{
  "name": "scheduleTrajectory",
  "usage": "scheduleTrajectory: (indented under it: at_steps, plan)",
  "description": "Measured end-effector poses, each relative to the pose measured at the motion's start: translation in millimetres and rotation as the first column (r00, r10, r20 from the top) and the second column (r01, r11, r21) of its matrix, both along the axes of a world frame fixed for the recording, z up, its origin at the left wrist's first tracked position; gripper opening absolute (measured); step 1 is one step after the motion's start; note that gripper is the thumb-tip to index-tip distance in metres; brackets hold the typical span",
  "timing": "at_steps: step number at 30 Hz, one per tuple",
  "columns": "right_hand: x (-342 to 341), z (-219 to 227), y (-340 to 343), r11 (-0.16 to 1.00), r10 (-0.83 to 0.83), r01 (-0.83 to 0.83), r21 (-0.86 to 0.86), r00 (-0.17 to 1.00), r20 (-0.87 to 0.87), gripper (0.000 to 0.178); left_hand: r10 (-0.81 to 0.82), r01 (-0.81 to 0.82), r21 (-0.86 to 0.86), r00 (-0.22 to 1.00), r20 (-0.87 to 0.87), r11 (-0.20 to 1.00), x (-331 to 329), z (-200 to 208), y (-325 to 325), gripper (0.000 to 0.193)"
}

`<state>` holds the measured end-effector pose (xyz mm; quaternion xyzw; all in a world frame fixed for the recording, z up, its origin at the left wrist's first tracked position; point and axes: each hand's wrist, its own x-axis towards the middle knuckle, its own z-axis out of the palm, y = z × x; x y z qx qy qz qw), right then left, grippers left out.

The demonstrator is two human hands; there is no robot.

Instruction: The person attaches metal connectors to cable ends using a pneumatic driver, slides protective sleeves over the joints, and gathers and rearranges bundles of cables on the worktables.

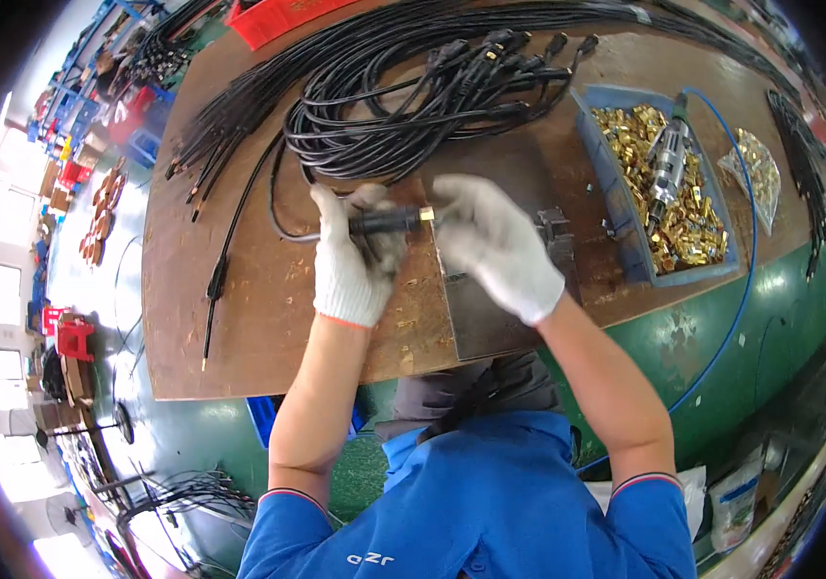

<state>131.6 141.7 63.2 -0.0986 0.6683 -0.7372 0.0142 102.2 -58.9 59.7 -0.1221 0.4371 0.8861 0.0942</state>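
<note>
- My left hand (355, 261) wraps the black cable connector (384, 222) above the table (258, 333), brass fitting (426, 214) already on its tip.
- My right hand (492, 239) blurs beside it, half-curled, grip unclear.
- Loose brass fittings (698, 236) remain in the blue bin (631, 217).

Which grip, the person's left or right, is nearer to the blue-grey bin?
Right. The right grip is left of the blue-grey bin, apart from it; the left grip is farther left, around a black connector.
</note>
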Motion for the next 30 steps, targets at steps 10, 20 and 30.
scheduleTrajectory:
  at_steps: [10, 20, 30]
  plan:
    - [31.4, 15.3, -64.1, 0.929, 0.047, 0.132, 0.345, 0.884, -0.465, 0.045, -0.123, 0.104, 0.491, 0.992, 0.007, 0.865, 46.7, -10.6, -5.0, 0.085]
    - [18.9, 24.4, -57.1, 0.909, 0.142, 0.109, 0.403, 0.828, -0.543, 0.044, -0.031, -0.041, 0.416, 0.986, 0.164, 0.909, 50.5, 8.5, 4.9, 0.094]
    - [-34.5, 37.9, 17.6, 0.977, -0.179, 0.188, -0.105, 0.980, 0.086, 0.034, -0.037, -0.437, -0.888, 0.894, -0.446, 0.143, 96.0, 0.3, -98.3, 0.031]
